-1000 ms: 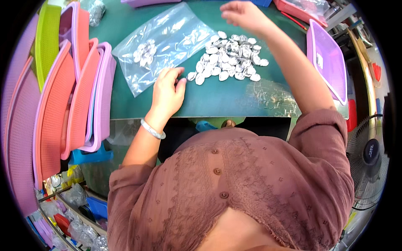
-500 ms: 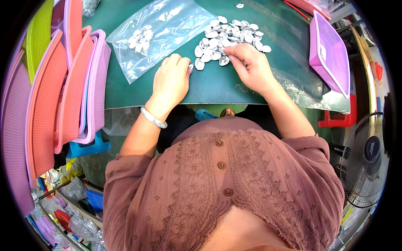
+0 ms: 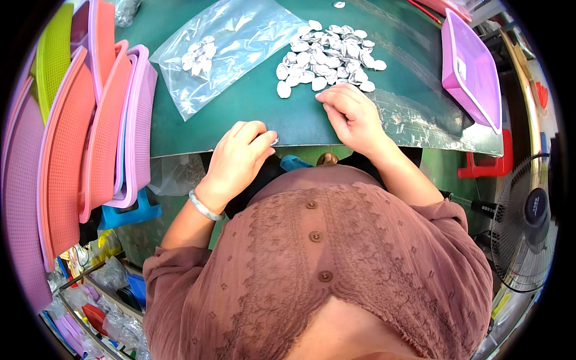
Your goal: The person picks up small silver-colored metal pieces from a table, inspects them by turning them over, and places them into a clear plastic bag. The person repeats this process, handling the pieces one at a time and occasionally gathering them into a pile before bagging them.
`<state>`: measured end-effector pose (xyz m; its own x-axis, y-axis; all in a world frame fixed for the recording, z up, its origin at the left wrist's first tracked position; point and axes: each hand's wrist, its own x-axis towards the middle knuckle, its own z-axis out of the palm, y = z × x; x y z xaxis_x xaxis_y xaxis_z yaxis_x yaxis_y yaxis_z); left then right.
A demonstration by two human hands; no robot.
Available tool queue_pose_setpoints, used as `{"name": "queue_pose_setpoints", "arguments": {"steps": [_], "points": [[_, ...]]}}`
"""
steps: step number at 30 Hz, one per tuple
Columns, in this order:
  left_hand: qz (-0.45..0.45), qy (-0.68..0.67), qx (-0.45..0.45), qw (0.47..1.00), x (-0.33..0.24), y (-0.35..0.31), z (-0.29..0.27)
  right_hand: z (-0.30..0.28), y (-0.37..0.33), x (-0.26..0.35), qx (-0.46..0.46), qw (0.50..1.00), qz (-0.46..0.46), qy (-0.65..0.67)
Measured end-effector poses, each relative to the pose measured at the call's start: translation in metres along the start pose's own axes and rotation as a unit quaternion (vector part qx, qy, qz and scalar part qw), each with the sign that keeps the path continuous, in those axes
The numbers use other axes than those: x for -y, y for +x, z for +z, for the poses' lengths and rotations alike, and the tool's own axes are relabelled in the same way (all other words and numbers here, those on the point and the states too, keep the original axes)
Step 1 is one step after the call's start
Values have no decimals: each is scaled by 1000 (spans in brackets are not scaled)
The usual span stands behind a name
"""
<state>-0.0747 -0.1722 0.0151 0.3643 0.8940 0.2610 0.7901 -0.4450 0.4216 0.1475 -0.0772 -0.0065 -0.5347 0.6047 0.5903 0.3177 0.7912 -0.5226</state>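
Observation:
Small white and silvery oval pieces (image 3: 327, 57) lie in a loose pile on the green table, beyond my hands. My left hand (image 3: 240, 153), a pale bangle on its wrist, is at the table's near edge. Its fingers are closed on one small oval piece (image 3: 275, 141), of which only a bit shows at the fingertips. Just in front of the pile, my right hand (image 3: 354, 117) has its thumb and fingers drawn together. Whatever may be between them is hidden. A clear plastic bag (image 3: 234, 45) lies flat to the left, with a small cluster of oval pieces (image 3: 199, 56) on it.
Stacked purple, orange and green plastic baskets (image 3: 66, 144) crowd the left side. A purple basket (image 3: 471, 72) stands at the table's right edge. Below it are a red stool (image 3: 486, 162) and a black fan (image 3: 528, 222). One stray piece (image 3: 339, 5) lies at the far side.
My left hand has drawn back toward me to the table's edge with its piece. My right hand has come off the pile, slightly nearer me, and its fingers have closed together.

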Motion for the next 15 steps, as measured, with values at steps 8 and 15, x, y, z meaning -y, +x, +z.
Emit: {"name": "queue_pose_setpoints", "arguments": {"steps": [8,15], "points": [[-46,-35,-71,996,5,8,10,1,-1,-1,15,1000,-9,-15],[-338,-512,-85,785,14,28,13,3,-1,2,11,1000,-1,-15]]}}
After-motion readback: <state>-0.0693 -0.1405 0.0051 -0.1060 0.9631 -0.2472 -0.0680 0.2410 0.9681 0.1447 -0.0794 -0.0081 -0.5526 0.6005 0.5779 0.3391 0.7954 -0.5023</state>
